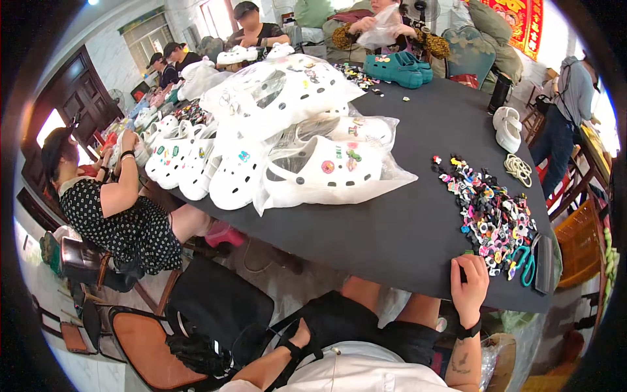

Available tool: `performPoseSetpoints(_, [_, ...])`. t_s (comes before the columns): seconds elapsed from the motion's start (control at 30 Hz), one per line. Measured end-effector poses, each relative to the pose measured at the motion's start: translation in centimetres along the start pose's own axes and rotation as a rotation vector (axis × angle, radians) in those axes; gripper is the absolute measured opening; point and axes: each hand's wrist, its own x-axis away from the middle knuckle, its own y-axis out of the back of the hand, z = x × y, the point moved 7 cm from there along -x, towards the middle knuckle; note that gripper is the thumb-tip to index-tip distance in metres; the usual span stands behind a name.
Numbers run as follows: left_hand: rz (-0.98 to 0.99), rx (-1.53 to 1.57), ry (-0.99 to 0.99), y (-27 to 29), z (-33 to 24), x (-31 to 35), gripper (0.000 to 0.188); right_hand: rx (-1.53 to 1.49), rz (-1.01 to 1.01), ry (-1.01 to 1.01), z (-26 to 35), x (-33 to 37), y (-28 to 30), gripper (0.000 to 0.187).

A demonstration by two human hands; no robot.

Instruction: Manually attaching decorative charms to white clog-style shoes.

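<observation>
My right hand (469, 282) rests at the near edge of the black table, its fingers curled down beside a pile of small colourful shoe charms (493, 215). A bit of green shows by its fingertips; what they hold, if anything, is hidden. My left hand (301, 334) is low by my lap, against black cloth, with its fingers out of sight. Teal-handled scissors (524, 266) lie at the near side of the charms. White clogs with charms, some in clear plastic bags (339, 163), are heaped across the table's middle and left.
A dark grey case (543, 264) lies by the scissors. Cream cord (518, 170), white clogs (507, 129) and a black bottle (500, 93) line the right edge. Teal clogs (395, 70) stand at the back. Several people sit around the table. A black bag (219, 304) sits at my left.
</observation>
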Motion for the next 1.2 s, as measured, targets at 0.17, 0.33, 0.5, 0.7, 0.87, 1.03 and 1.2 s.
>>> performPoseSetpoints(0.17, [-0.014,0.05,0.055,0.1,0.7,0.2,0.032,0.006,-0.007,0.002,0.0,-0.1,0.1,0.006])
performPoseSetpoints(0.33, [-0.031,0.099,0.126,0.2,1.8,0.1,0.031,0.007,-0.015,0.01,0.0,-0.1,0.1,0.007])
performPoseSetpoints(0.5, [0.151,-0.316,0.023,-0.7,3.2,-0.2,0.032,-0.006,-0.008,0.002,0.0,-0.2,0.2,0.007])
performPoseSetpoints(0.7, [0.004,-0.099,0.008,0.0,2.3,-0.2,0.028,0.004,-0.006,0.001,-0.1,0.0,0.3,0.007])
performPoseSetpoints(0.87, [0.022,-0.103,-0.181,2.0,-1.1,1.1,0.03,0.007,0.031,-0.012,-0.4,0.2,-0.1,0.006])
performPoseSetpoints(1.03, [0.324,-0.582,0.001,3.6,-1.4,4.1,0.011,-0.002,0.025,-0.002,0.1,-0.1,-0.3,0.005])
performPoseSetpoints(1.2, [0.422,-0.462,-0.033,7.2,-8.9,3.8,0.011,0.027,0.035,0.005,-0.1,0.0,-0.9,0.004])
